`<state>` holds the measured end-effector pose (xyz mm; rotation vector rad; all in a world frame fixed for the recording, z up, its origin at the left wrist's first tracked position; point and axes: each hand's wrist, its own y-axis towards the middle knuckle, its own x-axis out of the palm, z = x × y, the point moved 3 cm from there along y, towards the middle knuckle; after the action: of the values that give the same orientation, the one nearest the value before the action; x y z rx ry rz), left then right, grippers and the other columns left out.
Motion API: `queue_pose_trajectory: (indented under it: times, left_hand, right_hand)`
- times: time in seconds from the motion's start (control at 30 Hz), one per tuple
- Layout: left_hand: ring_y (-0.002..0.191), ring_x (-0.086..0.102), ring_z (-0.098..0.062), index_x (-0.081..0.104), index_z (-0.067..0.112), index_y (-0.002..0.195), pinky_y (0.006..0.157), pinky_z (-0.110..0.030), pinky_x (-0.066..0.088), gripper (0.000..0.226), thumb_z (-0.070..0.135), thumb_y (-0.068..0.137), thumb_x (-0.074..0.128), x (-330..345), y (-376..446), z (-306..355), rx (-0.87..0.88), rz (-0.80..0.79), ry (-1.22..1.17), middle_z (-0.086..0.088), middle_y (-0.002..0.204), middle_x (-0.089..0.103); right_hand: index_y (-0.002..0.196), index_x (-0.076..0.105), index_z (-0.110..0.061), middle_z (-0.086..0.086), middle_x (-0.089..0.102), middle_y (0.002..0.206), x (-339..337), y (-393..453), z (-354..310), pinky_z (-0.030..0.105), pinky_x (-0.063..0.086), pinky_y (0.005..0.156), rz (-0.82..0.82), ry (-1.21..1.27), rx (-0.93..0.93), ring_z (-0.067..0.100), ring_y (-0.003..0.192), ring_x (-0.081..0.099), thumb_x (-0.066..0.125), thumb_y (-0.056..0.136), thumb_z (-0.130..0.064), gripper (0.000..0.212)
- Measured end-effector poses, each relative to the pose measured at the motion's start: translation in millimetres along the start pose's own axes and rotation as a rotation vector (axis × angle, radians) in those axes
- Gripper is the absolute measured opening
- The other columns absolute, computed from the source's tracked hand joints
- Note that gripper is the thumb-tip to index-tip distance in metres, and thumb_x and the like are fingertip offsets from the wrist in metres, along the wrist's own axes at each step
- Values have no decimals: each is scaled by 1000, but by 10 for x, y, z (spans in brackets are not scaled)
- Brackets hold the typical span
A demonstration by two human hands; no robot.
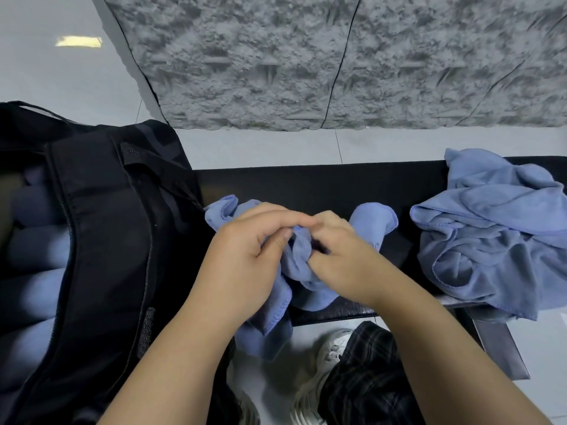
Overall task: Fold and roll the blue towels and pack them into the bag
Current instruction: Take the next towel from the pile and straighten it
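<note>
Both my hands are pinching the one crumpled blue towel [302, 271] at centre, left hand [245, 259] and right hand [340, 265] with fingers curled into its bunched top edge over the black bench [322, 185]. It's soft, light and floppy, so I'd hunt for corners. At three o'clock waits the loose towel heap [491, 237]; at nine, the black bag [101, 240] shows rolled towels [36, 271] inside. No readable writing anywhere.

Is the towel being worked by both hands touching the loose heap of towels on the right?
Apart. The head view shows bare black bench between the held towel and the towel heap.
</note>
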<state>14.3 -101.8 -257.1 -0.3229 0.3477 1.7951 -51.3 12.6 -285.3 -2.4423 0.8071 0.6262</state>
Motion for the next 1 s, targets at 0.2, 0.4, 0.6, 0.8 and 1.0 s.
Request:
queue_pose_trajectory:
  times: [0.2, 0.4, 0.6, 0.8, 1.0]
  left_hand:
    - [94, 56, 0, 66, 38, 90, 80, -5, 38, 42, -1, 91, 50, -51, 18, -45, -59, 131, 15, 21, 89, 61]
    - [97, 44, 17, 54, 25, 124, 81, 8, 25, 35, 10, 92, 53, -70, 37, -125, -170, 163, 152, 25, 107, 46]
    - [84, 53, 10, 55, 42, 98, 71, 3, 35, 36, 10, 86, 63, -81, 41, -70, -255, 115, 0, 11, 95, 59]
    - [92, 58, 8, 60, 41, 95, 83, -7, 41, 34, 10, 83, 68, -168, 57, 75, -138, 243, -192, 21, 93, 64]
    - [97, 64, -10, 61, 31, 101, 92, -24, 47, 29, 14, 78, 61, -152, 45, 118, -78, 229, -387, 9, 92, 69]
  right_hand:
    - [68, 49, -25, -7, 42, 93, -194, -14, 179, 37, 38, 83, 494, -307, 151, 19, 98, 45, 68, 78, -33, 23]
    - [53, 34, -12, 5, 42, 65, -306, -62, 119, 35, 34, 55, 627, -160, 192, 24, 58, 37, 57, 82, -14, 37]
    - [61, 31, -15, -6, 30, 53, -342, -116, 119, 20, 26, 44, 680, 154, 327, 12, 50, 25, 53, 86, -19, 33]
    - [74, 38, -17, -3, 43, 63, -424, -173, 153, 30, 36, 55, 797, 115, 325, 16, 56, 37, 50, 87, -16, 17]
    - [79, 37, -17, 3, 43, 84, -454, -170, 89, 28, 30, 63, 921, 27, 194, 18, 71, 38, 50, 90, -11, 18]
